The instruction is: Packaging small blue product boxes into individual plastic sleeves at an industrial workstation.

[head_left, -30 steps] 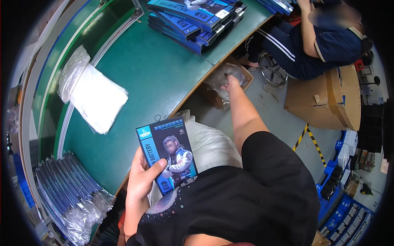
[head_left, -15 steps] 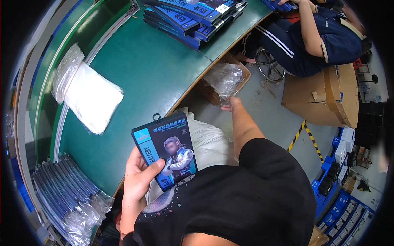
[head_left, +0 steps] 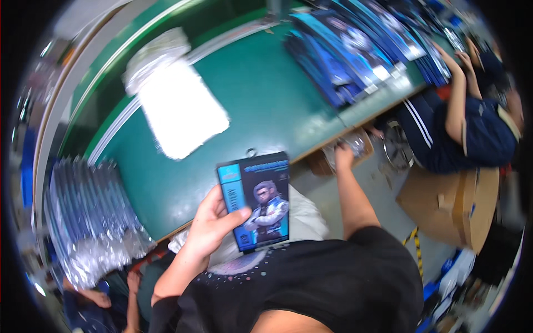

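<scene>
Our L hand (head_left: 214, 225) holds a blk/blue box (head_left: 264, 206), near; R hand (head_left: 343, 154) at carton (head_left: 320, 164), right; can't tell its grip.

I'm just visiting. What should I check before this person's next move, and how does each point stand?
1. Left hand gripping the dark box: ok.
2. Box's illustrated face turned toward the camera: ok.
3. Right hand at the open carton: ok.
4. Anything in that hand: cannot tell, blurred.
5. White pile lying on the green table: ok.
6. Stacked boxes squared up: not ok, askew.
</scene>
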Demonstrator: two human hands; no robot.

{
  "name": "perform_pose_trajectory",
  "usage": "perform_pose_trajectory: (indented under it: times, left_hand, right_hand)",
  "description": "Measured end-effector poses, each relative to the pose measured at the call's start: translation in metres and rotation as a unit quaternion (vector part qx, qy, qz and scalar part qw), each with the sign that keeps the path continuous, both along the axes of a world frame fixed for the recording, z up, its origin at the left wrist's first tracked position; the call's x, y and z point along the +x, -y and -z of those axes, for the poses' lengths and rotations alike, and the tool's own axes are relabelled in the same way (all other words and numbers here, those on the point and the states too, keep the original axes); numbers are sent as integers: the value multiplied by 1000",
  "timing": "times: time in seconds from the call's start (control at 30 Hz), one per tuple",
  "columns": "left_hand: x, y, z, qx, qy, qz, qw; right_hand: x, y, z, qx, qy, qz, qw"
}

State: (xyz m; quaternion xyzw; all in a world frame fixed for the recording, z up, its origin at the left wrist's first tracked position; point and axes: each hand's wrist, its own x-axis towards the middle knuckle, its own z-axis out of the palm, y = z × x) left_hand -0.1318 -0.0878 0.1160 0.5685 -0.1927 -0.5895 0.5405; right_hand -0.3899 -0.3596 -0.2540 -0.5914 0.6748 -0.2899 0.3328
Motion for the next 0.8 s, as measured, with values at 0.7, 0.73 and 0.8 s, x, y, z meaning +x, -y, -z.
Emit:
perform_pose_trajectory:
  times: [0.7,0.73,0.8]
  left_hand:
    - [35,-1,-29,-194,101,14,976]
    - [41,1,-24,-254,193,-23,948]
    - [64,8,-7,-217,593,-75,772]
  right_hand:
    - [137,-114,-351,197,493,-466,708]
    - [142,-105,-344,232,516,-460,684]
    - [148,-95,-335,253,553,-429,668]
